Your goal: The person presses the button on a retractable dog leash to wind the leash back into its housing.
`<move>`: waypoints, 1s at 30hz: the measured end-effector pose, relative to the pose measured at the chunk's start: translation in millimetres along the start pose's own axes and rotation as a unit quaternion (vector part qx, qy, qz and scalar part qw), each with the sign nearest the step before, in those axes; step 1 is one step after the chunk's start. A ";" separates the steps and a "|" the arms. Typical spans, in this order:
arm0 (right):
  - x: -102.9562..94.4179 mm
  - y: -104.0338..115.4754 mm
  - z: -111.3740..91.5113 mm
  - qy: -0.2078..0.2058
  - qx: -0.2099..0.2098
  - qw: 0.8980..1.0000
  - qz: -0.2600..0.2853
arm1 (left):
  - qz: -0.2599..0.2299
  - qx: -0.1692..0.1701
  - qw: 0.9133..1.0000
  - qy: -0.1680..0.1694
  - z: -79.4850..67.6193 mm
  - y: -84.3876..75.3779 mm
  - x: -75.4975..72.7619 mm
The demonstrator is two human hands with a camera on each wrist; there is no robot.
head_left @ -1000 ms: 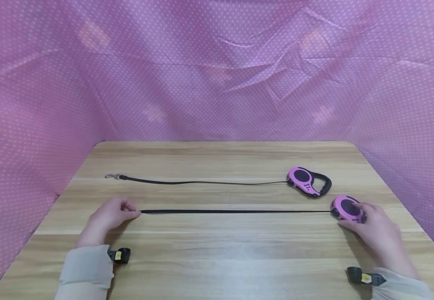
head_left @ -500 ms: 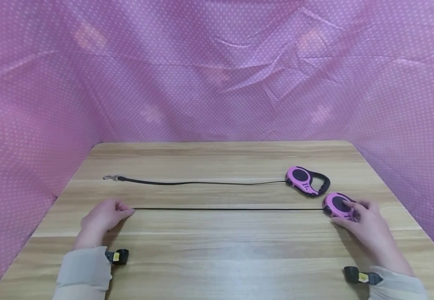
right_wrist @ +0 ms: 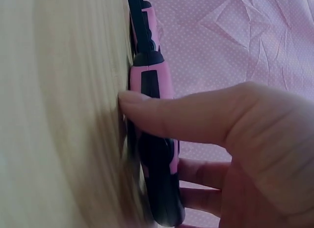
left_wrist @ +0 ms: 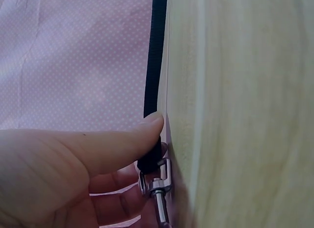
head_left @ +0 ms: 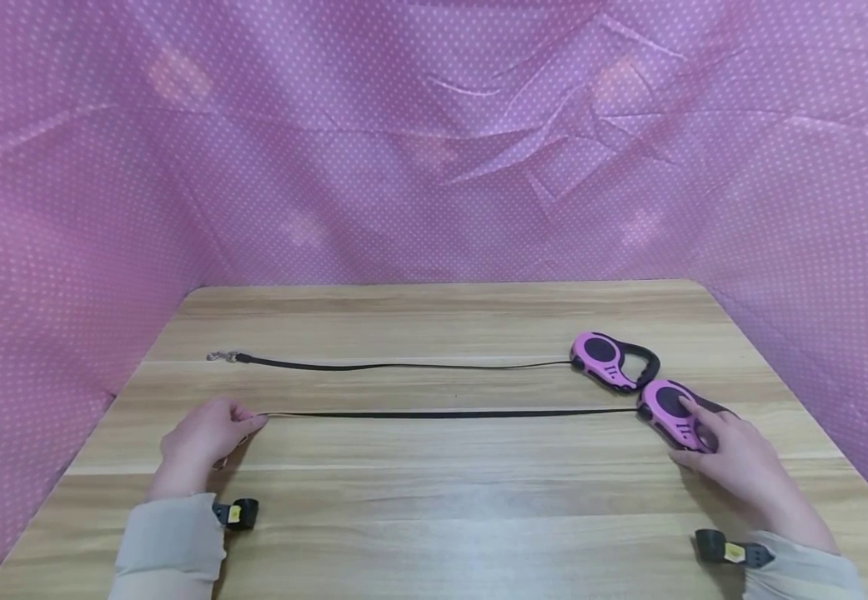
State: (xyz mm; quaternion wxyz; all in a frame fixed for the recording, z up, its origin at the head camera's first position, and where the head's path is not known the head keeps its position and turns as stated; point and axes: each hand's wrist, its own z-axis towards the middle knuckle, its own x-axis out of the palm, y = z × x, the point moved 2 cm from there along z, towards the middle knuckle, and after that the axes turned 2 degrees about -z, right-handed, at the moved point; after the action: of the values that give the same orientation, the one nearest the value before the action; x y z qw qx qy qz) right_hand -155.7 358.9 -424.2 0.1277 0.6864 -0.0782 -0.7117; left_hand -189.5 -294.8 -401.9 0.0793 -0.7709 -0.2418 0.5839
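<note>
One pink leash case (head_left: 662,412) lies gripped in the right hand (head_left: 741,455).

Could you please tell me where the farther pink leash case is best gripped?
Probably by its black loop handle, from the upper right: the handle forms its right end, its cord runs left, and the nearer case crowds its near side.

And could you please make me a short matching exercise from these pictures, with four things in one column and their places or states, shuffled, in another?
Things
1. Left hand
2. Right hand
3. Far metal clip
4. Dotted cloth

Places or states
A. On the table, at the left end of the far strap
B. Gripping the near leash case
C. Hanging behind the table
D. Pinching the near strap

Pairs: 1-D, 2-B, 3-A, 4-C
</note>
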 end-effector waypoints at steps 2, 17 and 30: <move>0.7 -1.9 1.0 -0.003 0.003 1.000 0.013 | -0.004 -0.003 1.000 0.004 -0.7 0.2 0.9; -5.1 -2.5 -0.5 -0.004 0.051 0.998 0.038 | -0.040 0.021 0.999 0.019 -0.6 -1.1 3.8; -2.0 6.6 -2.3 0.007 0.045 0.998 0.051 | -0.094 0.023 0.995 0.026 0.3 -6.6 6.3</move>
State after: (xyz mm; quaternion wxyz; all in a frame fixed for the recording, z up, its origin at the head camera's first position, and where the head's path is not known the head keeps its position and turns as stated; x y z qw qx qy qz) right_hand -152.8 353.3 -420.5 0.1328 0.6918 -0.1440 -0.6950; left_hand -190.4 -286.1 -404.7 0.1580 -0.7578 -0.2978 0.5586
